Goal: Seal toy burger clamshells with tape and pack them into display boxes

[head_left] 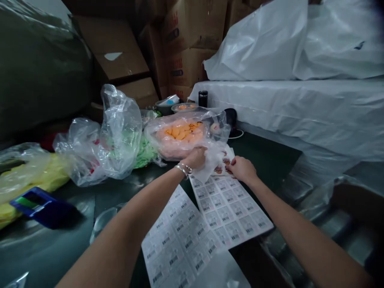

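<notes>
My left hand [196,158], with bracelets at the wrist, is closed on a thin translucent white sheet [211,157]; whether it is film or a small bag I cannot tell. The thumb and fingers of my right hand [243,170] pinch the right edge of a small white sheet printed with brown pictures [219,169]. The translucent piece partly covers that printed sheet. Beneath both hands lies a sheet of barcode labels [229,204]. Another barcode label sheet [177,236] lies to its left, overlapping it, partly hidden by my left forearm.
Beyond my hands rests a clear bag of orange pieces [183,132]. Further left are crumpled clear bags [120,132], green pieces [145,152], yellow pieces [51,172] and a blue tape dispenser [42,208]. A black cylinder [203,99] stands behind. Cardboard boxes [192,64] are stacked at the back.
</notes>
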`<state>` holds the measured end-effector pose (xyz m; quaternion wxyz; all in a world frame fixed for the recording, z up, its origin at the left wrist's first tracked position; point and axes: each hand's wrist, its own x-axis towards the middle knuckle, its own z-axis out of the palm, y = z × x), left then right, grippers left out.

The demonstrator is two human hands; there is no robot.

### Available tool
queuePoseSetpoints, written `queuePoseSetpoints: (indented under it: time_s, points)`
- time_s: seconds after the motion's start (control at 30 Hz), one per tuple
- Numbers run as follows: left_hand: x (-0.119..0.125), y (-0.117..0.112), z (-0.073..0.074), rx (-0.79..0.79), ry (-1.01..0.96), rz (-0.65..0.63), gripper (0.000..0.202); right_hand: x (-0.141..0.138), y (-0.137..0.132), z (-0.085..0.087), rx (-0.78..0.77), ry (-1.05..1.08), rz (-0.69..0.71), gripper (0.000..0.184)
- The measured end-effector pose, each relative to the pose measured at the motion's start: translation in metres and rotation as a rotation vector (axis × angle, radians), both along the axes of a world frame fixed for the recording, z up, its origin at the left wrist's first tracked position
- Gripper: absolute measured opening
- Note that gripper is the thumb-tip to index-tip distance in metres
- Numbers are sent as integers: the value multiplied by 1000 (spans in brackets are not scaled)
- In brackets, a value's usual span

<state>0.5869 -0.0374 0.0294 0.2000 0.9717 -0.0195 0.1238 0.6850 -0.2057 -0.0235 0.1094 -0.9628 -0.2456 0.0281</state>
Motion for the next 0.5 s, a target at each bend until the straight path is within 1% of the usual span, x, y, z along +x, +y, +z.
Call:
queuePoseSetpoints:
  time_s: [0.03, 0.07, 0.1, 0.17, 0.23, 0.27, 0.3, 0.33, 0.37, 0.4, 0.43, 0.5]
  points:
    - [-14, -7, 0, 12, 0, 12, 31, 0, 0, -1, 6, 1, 6, 29]
    - [-34, -15, -1, 37, 5, 18, 35, -1, 0, -1, 11, 1, 10, 28]
    - [-60, -25, -4, 55, 16, 21, 39, -1, -1, -1, 17, 0, 17, 28]
    - [-125, -43, -13, 105, 73, 0, 54, -4, -3, -2, 30, -5, 38, 29]
    - [-192, -58, -24, 93, 220, 23, 75, -6, -5, -2, 47, -10, 67, 32]
    - [-220, -65, -30, 79, 317, 25, 80, -7, -6, -2, 55, -11, 79, 34]
    - [-241, -70, -34, 78, 389, 40, 81, -8, -7, -2, 61, -11, 88, 35]
    - [-254, -75, -38, 77, 442, 48, 81, -9, -8, -2, 64, -10, 94, 35]
    - [-259, -80, -41, 77, 474, 49, 81, -10, -9, -1, 66, -8, 99, 34]
    - [-257, -83, -43, 78, 482, 40, 81, -11, -9, -1, 65, -5, 104, 33]
    - [-250, -86, -44, 78, 470, 20, 82, -12, -10, 0, 64, -2, 113, 33]
    - [-225, -91, -46, 77, 402, -38, 85, -11, -11, 1, 62, 7, 140, 31]
